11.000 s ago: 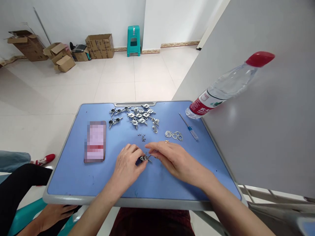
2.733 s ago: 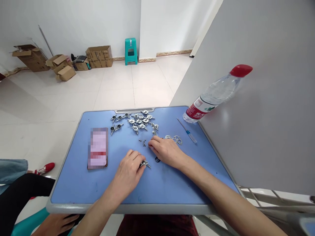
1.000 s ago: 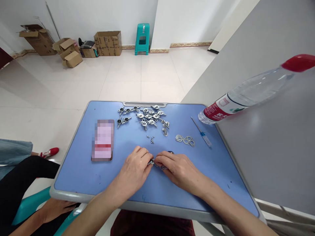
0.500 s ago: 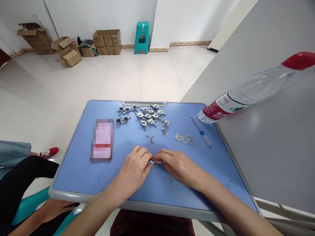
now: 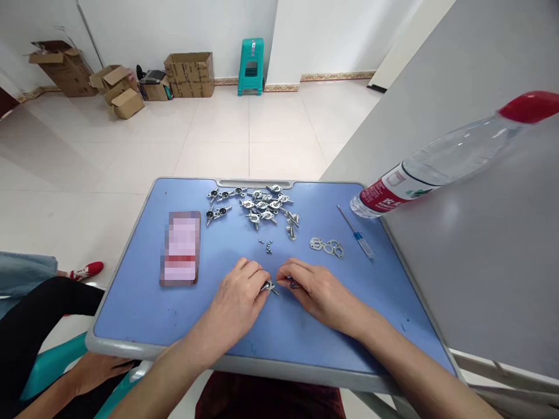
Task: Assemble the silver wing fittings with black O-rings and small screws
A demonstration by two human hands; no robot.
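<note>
Near the front of the blue table (image 5: 174, 323), my left hand (image 5: 242, 294) pinches a small metal flanged fitting (image 5: 271, 286) with a thin stem pointing right. My right hand (image 5: 317, 291) is just right of it, fingertips drawn together and apart from the fitting. A small dark, shiny bit shows at its fingers, too small to name. Ahead of my hands are several tiny screws (image 5: 268, 247). Beyond them is a pile of similar metal fittings (image 5: 264, 205), with some dark-centred fittings (image 5: 224, 195) to its left. Flat metal plates (image 5: 327, 247) lie to the right.
A phone (image 5: 181, 250) with a blurred screen lies at left. A blue-handled screwdriver (image 5: 358, 237) and a large red-capped bottle (image 5: 406, 180) are at right, beside a grey panel (image 5: 493, 244). Another person's hand (image 5: 98, 369) rests at lower left. Boxes (image 5: 190, 75) and a stool (image 5: 251, 67) stand behind.
My right fingertips have pulled back a little to the right, opening a gap from the fitting. My left hand stays almost in place, holding the fitting.
</note>
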